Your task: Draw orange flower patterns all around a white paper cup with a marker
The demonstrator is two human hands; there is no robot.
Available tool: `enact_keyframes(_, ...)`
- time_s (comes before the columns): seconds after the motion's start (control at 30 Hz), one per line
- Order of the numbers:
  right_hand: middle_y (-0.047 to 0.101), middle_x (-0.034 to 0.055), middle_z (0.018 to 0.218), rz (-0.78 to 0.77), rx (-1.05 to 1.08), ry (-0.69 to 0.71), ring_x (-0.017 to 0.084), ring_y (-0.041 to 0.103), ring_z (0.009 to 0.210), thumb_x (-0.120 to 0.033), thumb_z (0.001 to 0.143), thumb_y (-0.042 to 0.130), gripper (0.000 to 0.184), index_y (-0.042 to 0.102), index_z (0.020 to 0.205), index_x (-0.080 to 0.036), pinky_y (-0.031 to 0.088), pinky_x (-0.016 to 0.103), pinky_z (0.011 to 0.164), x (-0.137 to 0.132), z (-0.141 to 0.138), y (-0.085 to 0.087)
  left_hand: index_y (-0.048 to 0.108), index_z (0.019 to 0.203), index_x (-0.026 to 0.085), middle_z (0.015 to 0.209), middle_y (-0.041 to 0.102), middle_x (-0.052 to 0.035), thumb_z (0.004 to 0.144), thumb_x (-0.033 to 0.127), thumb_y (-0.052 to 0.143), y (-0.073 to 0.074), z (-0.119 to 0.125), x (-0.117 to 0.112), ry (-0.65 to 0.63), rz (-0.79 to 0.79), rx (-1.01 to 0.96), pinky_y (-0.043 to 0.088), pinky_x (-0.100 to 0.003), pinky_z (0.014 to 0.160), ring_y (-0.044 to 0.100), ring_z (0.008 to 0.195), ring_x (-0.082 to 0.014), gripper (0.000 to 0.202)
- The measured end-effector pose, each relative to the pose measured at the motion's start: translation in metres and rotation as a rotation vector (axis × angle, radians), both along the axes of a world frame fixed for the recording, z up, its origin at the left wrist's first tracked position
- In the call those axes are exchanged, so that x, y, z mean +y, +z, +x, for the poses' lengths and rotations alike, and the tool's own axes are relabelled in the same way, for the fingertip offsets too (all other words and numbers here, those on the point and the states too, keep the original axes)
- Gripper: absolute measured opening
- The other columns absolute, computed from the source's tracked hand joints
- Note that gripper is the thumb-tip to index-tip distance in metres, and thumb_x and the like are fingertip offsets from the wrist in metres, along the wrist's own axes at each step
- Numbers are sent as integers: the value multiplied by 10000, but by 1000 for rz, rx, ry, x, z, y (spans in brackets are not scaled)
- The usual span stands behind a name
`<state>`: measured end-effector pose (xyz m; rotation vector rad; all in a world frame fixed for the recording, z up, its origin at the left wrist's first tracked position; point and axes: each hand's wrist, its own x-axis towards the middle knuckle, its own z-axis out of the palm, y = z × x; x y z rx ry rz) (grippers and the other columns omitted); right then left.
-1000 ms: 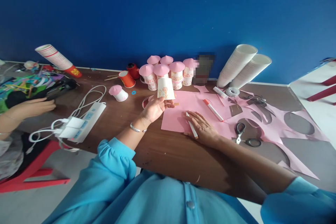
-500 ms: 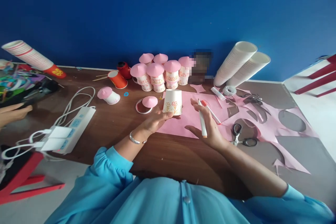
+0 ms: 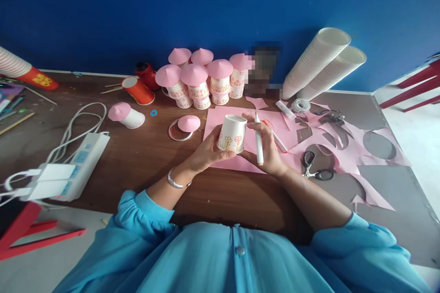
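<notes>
A white paper cup (image 3: pixel 233 132), upside down and drawn with red and orange flowers, is gripped near its rim by my left hand (image 3: pixel 206 150). Close against the cup's right side is my right hand (image 3: pixel 270 149), with an uncapped white marker (image 3: pixel 258 139) held between its fingers, tip pointing up. Under both hands lies a sheet of pink paper (image 3: pixel 220 116). A second white marker with a red end (image 3: pixel 279 141) rests on that sheet, just right of my right hand. Whether my right fingertips touch the cup is hard to make out.
Decorated cups with pink cone roofs (image 3: pixel 194 78) stand by the wall. Tall stacks of white cups (image 3: pixel 314 62) lean at the back right. Scissors (image 3: pixel 314 169) and pink scraps (image 3: pixel 347 155) lie to the right. A power strip (image 3: pixel 84 162), an orange cup (image 3: pixel 139 90) and a roofed cup (image 3: pixel 132 118) are left.
My right hand, with the marker, has moved left up to the cup. My left hand has shifted the cup slightly right. The camera view has tilted and moved a little.
</notes>
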<state>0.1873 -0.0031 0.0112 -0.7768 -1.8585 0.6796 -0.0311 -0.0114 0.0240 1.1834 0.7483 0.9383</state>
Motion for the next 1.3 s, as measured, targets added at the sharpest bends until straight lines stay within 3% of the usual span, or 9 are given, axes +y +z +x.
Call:
enact_keyframes(0.17,525,106,1598,-25,44,14,313,498,1520,-434,851,860,684,444,1388,-355,460,595,1241,2,0,-11,586,1374,214,1325,661,-132,757,477,890,-15,0,2,13,11,-36,518,-391,959,624,1165,-294,737)
enact_keyframes(0.33,511,133,1600,-100,37,27,339,484,1527,-469,856,850,722,422,1424,-347,521,607,1164,5,3,-22,630,1324,218,1247,696,-103,736,491,904,-31,-1,4,85,-34,-40,518,-366,940,639,1105,-265,704)
enact_keyframes(0.47,479,152,1611,-174,33,32,356,488,1520,-494,856,846,738,400,1425,-345,583,580,1076,6,5,-22,645,1282,239,1157,718,-78,733,505,900,-38,-3,6,149,-70,-63,537,-366,905,662,1042,-252,661)
enact_keyframes(0.63,452,160,1629,-239,6,26,294,711,1221,-555,866,814,734,390,1430,-350,639,556,980,3,5,-20,612,1303,245,1208,706,-89,719,486,918,-35,-2,6,139,-97,-53,538,-387,924,661,1090,-273,702)
enact_keyframes(0.77,489,132,1612,-246,1,35,246,755,1063,-517,890,803,679,416,1425,-358,664,494,902,1,5,-19,602,1299,224,1208,694,-95,689,495,938,-31,0,6,149,-83,-17,532,-365,913,652,1086,-265,748)
enact_keyframes(1.3,520,149,1579,-283,-9,67,234,771,1019,-500,903,791,652,433,1425,-342,690,474,871,2,4,-24,608,1287,212,1250,671,-99,717,453,927,-26,-4,7,133,-83,20,510,-351,914,628,1110,-265,697)
